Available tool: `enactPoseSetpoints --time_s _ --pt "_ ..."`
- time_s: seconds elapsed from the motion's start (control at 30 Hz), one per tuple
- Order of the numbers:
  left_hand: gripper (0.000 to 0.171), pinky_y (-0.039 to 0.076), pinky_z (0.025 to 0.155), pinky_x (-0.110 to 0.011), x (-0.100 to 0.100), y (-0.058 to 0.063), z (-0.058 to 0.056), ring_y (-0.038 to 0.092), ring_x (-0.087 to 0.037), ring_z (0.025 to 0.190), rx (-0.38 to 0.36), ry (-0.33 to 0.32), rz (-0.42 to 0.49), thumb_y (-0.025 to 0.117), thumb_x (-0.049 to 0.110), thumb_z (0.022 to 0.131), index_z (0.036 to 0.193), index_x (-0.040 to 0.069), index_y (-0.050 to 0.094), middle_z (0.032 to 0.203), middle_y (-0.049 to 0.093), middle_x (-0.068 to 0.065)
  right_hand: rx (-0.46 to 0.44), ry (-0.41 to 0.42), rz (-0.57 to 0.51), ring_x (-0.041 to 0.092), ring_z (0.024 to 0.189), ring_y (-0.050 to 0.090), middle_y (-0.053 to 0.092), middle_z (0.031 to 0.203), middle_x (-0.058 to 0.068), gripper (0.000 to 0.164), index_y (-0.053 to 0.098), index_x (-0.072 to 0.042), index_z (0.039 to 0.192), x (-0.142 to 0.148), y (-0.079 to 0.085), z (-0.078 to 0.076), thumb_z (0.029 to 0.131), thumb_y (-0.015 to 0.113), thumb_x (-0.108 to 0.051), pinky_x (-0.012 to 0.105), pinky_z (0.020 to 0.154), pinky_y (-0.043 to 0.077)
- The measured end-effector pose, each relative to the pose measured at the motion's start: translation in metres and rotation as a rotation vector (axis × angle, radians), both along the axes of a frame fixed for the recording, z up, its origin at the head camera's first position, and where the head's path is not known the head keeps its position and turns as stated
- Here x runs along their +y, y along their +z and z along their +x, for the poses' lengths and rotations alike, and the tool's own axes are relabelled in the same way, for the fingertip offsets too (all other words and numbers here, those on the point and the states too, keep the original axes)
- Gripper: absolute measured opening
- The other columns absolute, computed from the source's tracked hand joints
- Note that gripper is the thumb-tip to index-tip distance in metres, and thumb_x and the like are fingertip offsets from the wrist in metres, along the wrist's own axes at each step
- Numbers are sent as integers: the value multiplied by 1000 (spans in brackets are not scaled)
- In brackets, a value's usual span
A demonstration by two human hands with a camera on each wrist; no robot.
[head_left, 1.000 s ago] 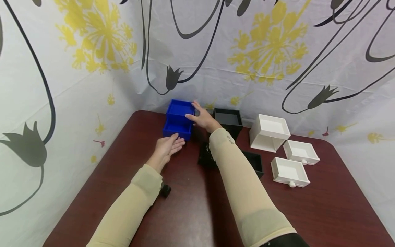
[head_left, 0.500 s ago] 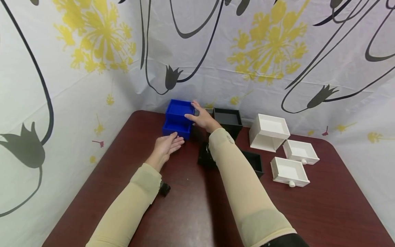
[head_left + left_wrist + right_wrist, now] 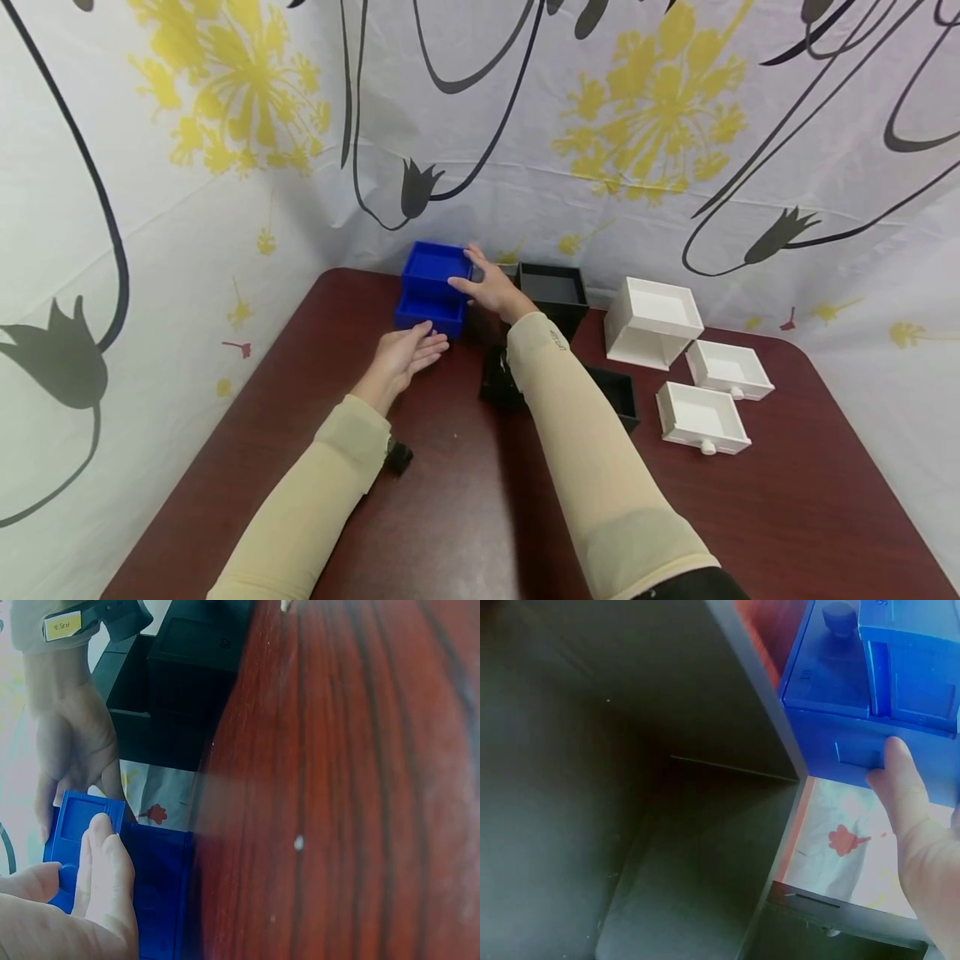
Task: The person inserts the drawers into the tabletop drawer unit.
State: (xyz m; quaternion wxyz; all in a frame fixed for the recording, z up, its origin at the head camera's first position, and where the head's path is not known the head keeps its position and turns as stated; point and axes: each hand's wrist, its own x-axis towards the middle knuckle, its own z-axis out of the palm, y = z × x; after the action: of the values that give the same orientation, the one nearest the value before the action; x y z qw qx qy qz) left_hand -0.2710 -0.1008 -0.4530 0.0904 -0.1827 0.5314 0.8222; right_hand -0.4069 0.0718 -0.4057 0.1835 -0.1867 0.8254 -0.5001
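Observation:
A blue drawer box (image 3: 437, 265) stands at the back left of the table, with a blue drawer (image 3: 429, 310) extending from its front. My right hand (image 3: 495, 287) grips the box's right side, thumb and fingers spread around its edges. In the right wrist view, the thumb (image 3: 900, 776) presses on the blue side panel. In front of the drawer is my left hand (image 3: 405, 354), palm turned up and fingers straight. The left wrist view shows its thumb (image 3: 45, 883) right at the small blue knob (image 3: 67, 876), its fingers lying across the drawer front.
To the right of the blue box stands a black cabinet (image 3: 552, 287). Black drawers (image 3: 615, 396) lie before it, partly hidden by my right sleeve (image 3: 585, 433). Farther right are a white cabinet (image 3: 660, 304) and two white drawers (image 3: 705, 412). Patterned cloth (image 3: 480, 125) hangs behind the table.
Both hands stay at the blue drawer box in almost the same pose. The view has shifted very slightly; nothing else visibly moves.

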Motion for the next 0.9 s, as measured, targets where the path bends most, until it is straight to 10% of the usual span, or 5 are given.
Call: enactPoseSetpoints --time_s 0.9 --pt "47 57 91 -31 -3 -3 -4 72 -22 107 13 7 40 62 25 103 141 -2 53 131 65 -22 16 -15 11 23 143 41 4 169 -18 83 20 -27 163 -2 -1 1 97 68 -42 42 99 54"
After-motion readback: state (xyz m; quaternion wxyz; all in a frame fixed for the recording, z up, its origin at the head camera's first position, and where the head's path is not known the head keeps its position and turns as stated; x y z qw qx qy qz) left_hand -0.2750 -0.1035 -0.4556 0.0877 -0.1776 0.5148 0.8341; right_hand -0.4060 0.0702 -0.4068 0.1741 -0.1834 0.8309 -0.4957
